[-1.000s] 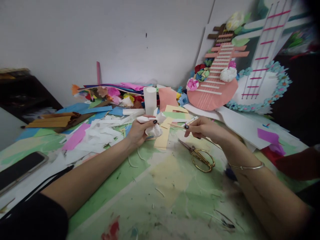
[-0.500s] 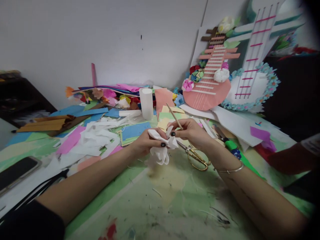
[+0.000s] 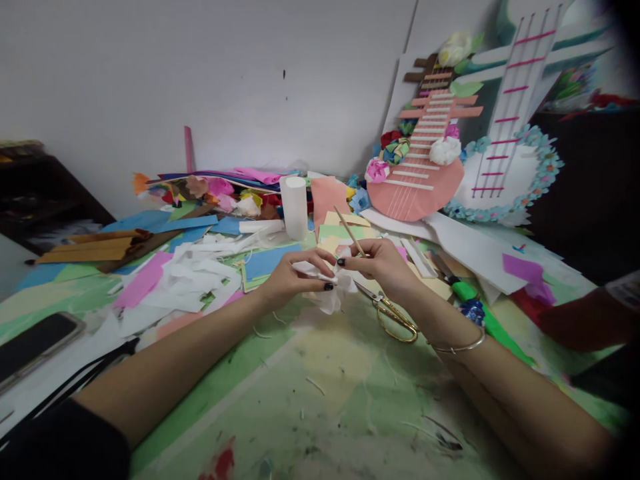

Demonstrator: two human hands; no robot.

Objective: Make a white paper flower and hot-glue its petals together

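Note:
My left hand (image 3: 290,277) pinches a crumpled white paper piece (image 3: 327,293) just above the green table (image 3: 310,380). My right hand (image 3: 383,263) is closed around a thin wooden stick (image 3: 349,230) that points up and to the left, and its fingertips also touch the white paper. Both hands meet at the table's middle. Gold scissors (image 3: 393,317) lie flat just right of and below the hands.
White paper scraps (image 3: 195,273) and coloured sheets pile up at the left and back. A white roll (image 3: 294,207) stands behind the hands. Paper guitars (image 3: 425,167) lean on the wall. A phone (image 3: 35,340) lies far left, a green tool (image 3: 475,303) right. Another person's arm (image 3: 585,323) is at the right edge.
My right hand picked up the wooden stick and came to the left hand. The white paper was drawn nearer, lifted, then lowered slightly as both hands closed on it.

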